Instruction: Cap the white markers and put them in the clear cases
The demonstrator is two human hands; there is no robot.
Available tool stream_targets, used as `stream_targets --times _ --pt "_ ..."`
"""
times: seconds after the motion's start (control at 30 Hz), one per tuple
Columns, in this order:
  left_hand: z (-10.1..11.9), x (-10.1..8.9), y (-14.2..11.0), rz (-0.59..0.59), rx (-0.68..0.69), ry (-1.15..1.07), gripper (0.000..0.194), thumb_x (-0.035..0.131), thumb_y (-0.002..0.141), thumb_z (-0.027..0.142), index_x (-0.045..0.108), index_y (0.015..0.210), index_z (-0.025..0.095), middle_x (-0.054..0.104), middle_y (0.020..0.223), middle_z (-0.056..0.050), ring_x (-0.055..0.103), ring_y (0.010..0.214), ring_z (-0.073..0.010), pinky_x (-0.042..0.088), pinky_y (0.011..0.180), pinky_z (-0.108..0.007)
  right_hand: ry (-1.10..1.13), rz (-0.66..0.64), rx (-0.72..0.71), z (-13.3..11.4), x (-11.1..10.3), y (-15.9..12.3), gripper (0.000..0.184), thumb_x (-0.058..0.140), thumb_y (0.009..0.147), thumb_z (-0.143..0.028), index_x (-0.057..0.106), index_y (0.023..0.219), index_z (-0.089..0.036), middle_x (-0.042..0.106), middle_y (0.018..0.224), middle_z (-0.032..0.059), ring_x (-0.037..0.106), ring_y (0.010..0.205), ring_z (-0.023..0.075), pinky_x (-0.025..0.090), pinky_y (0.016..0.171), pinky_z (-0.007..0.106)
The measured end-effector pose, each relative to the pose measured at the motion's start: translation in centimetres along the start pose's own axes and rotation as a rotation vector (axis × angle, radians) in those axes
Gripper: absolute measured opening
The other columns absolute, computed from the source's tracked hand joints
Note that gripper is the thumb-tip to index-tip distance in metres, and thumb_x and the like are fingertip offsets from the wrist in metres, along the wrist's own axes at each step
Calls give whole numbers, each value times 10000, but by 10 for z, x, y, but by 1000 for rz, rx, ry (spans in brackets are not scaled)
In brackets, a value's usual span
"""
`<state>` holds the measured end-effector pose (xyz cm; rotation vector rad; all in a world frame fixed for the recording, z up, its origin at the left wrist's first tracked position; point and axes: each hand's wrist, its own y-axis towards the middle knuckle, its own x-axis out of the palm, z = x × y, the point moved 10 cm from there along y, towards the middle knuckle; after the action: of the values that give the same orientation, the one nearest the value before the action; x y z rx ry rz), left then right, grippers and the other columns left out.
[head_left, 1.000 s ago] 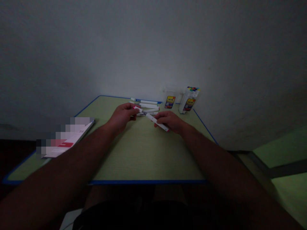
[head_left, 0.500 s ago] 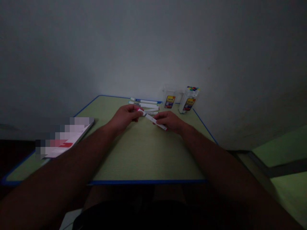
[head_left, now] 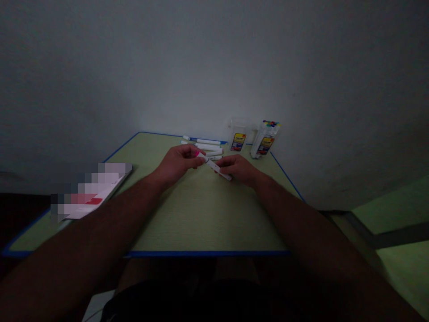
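Over the middle of the table, my left hand (head_left: 179, 163) pinches a white marker cap (head_left: 201, 156) with a pink end. The body of a white marker (head_left: 215, 167) is gripped by my right hand (head_left: 236, 166), slanting down to the right. Cap and body meet end to end, with a thin dark band between them; I cannot tell whether the cap is fully seated. Just beyond my hands lie several white markers (head_left: 208, 146), partly hidden by my fingers. Two loose caps (head_left: 186, 137) rest at their left.
A clear plastic case (head_left: 238, 129) with a yellow and dark label stands by the wall. Right of it is a similar case (head_left: 264, 141) holding markers with coloured ends. A partly blurred-out white and red booklet (head_left: 110, 183) lies on the left of the blue-edged table (head_left: 208, 223).
My left hand has shifted right with the cap, closing the gap to the marker body. The dark nib section seen between them earlier is now almost covered. My right hand stays nearly still.
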<state>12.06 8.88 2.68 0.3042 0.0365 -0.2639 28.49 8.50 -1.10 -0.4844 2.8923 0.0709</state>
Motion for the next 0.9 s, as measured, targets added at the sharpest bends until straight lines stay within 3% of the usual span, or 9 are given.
stream_targets --times 0.17,0.3,0.5,0.7,0.9 --pt "-9 -6 1 55 -61 -12 188 794 655 282 713 783 172 622 663 -4 538 590 -132 451 612 -303 50 -47 -28 -5 5 -3 250 780 613 -169 787 863 -154 753 778 27 649 673 131 503 641 247" --pt "-21 -5 1 48 -156 -22 150 754 673 275 683 753 170 611 648 -6 534 562 -132 448 591 -301 143 -90 -32 -5 12 -4 360 805 630 -201 741 981 -153 753 740 22 667 583 137 513 529 230" --pt "-36 0 2 -43 -230 47 149 704 753 304 667 713 165 627 658 -36 520 537 -125 412 545 -281 163 -150 -22 -7 18 -5 376 789 720 -264 687 1066 -160 761 738 27 660 492 134 478 405 200" --pt "-40 0 3 -50 -224 39 178 721 749 326 675 692 164 627 641 -43 514 526 -123 381 512 -270 167 -124 -11 -9 17 -6 333 785 729 -257 668 1028 -169 759 724 16 644 465 121 478 392 194" --pt "-28 -3 2 -10 -190 -92 155 782 661 266 679 702 158 639 639 -23 550 532 -116 442 560 -271 122 -67 -35 -5 10 -3 293 813 671 -270 611 861 -179 750 712 17 654 490 131 476 412 197"
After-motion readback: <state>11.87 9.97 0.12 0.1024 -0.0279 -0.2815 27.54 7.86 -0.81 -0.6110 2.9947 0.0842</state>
